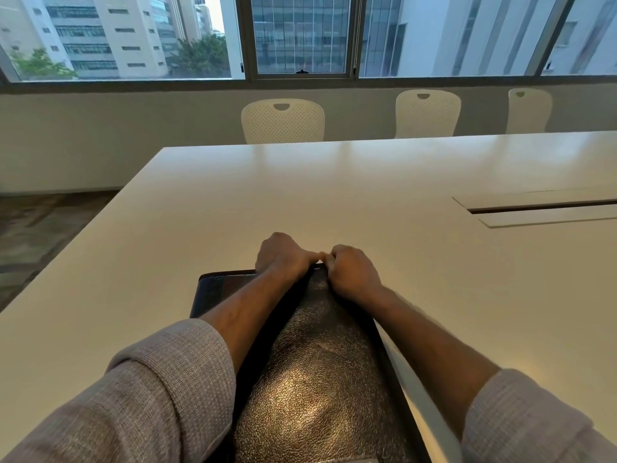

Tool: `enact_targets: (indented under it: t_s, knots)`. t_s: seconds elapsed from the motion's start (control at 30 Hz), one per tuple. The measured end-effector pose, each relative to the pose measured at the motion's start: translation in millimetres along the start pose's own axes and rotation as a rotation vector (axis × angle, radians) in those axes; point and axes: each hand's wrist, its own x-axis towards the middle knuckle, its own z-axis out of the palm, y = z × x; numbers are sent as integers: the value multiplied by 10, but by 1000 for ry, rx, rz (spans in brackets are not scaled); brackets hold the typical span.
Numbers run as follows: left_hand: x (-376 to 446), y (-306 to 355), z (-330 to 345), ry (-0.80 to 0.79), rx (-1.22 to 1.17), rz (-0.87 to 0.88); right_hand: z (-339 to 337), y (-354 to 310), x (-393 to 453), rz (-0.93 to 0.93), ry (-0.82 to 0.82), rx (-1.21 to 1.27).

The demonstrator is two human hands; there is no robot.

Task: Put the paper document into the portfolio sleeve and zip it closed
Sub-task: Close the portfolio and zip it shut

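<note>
1. The left hand (282,257) and right hand (352,274) are curled tight, fingertips meeting at the far edge of the portfolio sleeve (310,362).
2. What they pinch is hidden.
3. No writing is readable.

A white table (334,195) carries a dark textured portfolio sleeve (314,379) at its near edge.

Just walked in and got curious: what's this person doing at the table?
A person is working on a dark leather-look portfolio sleeve lying on a white table. The left hand and right hand are pinched together at its far edge, apparently at the zipper. No paper shows, so whether it is already inside cannot be told.
</note>
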Motion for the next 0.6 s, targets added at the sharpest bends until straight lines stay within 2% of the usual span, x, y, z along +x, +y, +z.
enact_targets:
  t_s: [0.6]
  knots:
    - [142,-745,-603,70,90,-15,6,-54,-55,39,13,24]
